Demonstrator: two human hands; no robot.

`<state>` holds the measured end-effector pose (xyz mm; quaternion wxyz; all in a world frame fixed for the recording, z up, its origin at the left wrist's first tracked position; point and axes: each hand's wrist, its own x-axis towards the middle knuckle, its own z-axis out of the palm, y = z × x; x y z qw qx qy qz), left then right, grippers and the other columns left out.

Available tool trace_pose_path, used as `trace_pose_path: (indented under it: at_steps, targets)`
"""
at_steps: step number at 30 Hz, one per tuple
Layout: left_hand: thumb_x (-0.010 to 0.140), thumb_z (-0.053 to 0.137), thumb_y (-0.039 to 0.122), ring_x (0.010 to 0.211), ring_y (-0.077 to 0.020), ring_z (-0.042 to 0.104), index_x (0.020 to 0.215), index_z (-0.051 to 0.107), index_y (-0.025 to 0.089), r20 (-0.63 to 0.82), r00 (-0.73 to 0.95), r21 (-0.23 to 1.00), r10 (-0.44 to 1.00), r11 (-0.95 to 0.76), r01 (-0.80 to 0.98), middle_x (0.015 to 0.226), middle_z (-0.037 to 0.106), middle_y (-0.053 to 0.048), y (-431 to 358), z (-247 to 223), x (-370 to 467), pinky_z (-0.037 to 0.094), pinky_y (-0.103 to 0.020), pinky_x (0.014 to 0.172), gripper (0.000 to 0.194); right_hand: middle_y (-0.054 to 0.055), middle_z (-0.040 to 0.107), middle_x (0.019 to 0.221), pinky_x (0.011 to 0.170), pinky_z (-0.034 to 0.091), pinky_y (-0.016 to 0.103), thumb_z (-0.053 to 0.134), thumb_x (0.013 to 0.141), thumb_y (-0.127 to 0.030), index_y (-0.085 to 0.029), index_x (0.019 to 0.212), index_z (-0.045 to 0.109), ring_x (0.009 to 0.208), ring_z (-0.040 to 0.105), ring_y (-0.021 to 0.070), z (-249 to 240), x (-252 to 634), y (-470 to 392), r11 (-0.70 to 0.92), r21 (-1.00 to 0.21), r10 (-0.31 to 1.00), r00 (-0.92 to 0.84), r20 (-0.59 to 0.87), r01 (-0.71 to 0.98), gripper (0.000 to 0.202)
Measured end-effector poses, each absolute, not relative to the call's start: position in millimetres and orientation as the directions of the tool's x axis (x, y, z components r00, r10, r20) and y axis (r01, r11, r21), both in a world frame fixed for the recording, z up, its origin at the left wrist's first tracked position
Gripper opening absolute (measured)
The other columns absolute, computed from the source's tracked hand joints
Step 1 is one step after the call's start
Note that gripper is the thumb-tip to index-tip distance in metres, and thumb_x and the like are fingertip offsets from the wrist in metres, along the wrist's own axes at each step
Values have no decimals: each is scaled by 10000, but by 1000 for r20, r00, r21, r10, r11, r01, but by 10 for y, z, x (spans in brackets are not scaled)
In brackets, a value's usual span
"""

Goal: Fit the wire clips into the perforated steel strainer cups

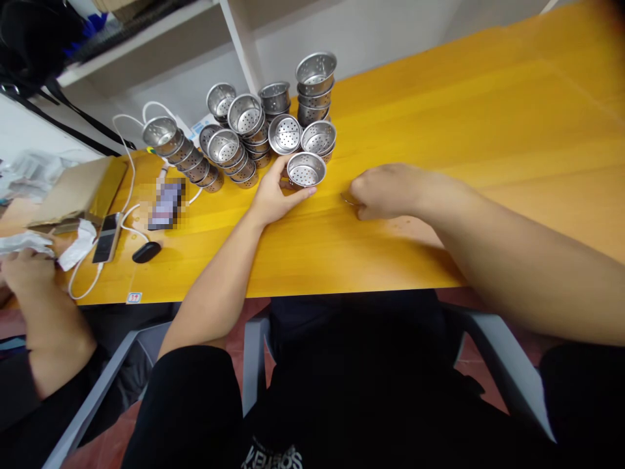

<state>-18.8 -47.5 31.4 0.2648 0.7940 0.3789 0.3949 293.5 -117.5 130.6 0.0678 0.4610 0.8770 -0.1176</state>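
Note:
My left hand (274, 195) is closed around the side of a perforated metal cup (306, 170), thumb at the near side and fingers behind it. The cup's mouth faces up and holes show in its bottom. To the right, apart from that cup, my right hand (383, 189) is curled closed just over the table. A thin, shiny curved edge (347, 198) sticks out at its fingertips; the rest of it is hidden by the hand. Behind my left hand stand several stacks of similar metal cups (247, 117), some leaning. A taller stack (315, 91) rises at the back.
The yellow table (463, 124) meets a wall at the back. On the left lie a phone (166, 205), a power bank (107, 238), a black oval object (146, 252), white cables and a cardboard box (78, 189). Another person's hand (29, 267) rests at the far left.

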Motion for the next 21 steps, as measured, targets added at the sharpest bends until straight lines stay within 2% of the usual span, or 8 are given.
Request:
trace_pose_path:
  at_steps: [1,3,5,8,11,15,18,21]
  targets:
    - [848,1069,896,1399,-358,874,1629,708,335,428,398,720,811,-572,392,1573,827,-145,-474,313,-190,788,-600,1208,1028,166,848,951,776,493,447,864,921,-218,-220,924,823,977,833,430,1331,2914,-1188,554,-84,787,-554,-273,828,42]
    - [840,1066,910,1399,-358,876,1630,706,336,430,395,720,811,-573,392,1582,826,-146,-471,309,-194,789,-599,1204,1041,189,890,1091,778,477,444,828,1000,-237,-209,1035,868,1040,848,435,1392,2878,-1218,549,38,784,-499,-368,835,60]
    - [837,1056,928,1398,-357,877,1628,704,334,431,398,719,810,-575,390,1591,824,-149,-468,307,-200,791,-596,1200,1050,174,892,1119,777,451,430,829,1019,-237,-215,1047,864,1037,844,419,1434,2862,-1237,544,34,785,-494,-372,838,50]
    - [841,1041,945,1407,-358,873,1637,695,329,429,403,725,808,-574,380,1607,815,-155,-469,314,-207,791,-581,1194,1064,140,874,1116,768,428,412,824,1031,-252,-224,1006,814,994,811,370,1420,2902,-1205,544,-23,786,-519,-335,839,39]
    - [853,1036,940,1428,-360,865,1651,678,333,420,403,735,813,-566,375,1617,808,-151,-476,324,-210,780,-559,1201,1065,137,854,1131,780,457,420,780,1053,-246,-231,980,746,985,770,338,1346,2995,-1112,548,-104,790,-555,-262,830,82]
    - [882,1018,933,1511,-373,834,1666,652,348,417,408,732,812,-566,379,1642,795,-139,-476,318,-217,748,-562,1265,1045,92,834,1006,849,525,443,782,1007,-181,-270,1025,758,967,779,350,1269,3096,-1005,496,-265,825,-544,-152,827,94]
    - [900,1013,920,1593,-381,792,1702,610,374,440,410,712,799,-588,383,1725,742,-137,-457,303,-241,715,-560,1321,1051,91,875,1059,926,595,451,757,1018,-139,-261,1256,817,983,826,361,1249,3123,-974,449,-377,851,-516,-94,810,274]
    - [904,1035,883,1636,-373,756,1728,583,399,507,387,661,770,-635,399,1756,699,-136,-422,287,-273,663,-575,1399,1058,130,909,1164,1032,643,472,725,1042,-135,-198,1560,789,1029,852,376,1239,3137,-955,427,-438,868,-494,-47,791,526]
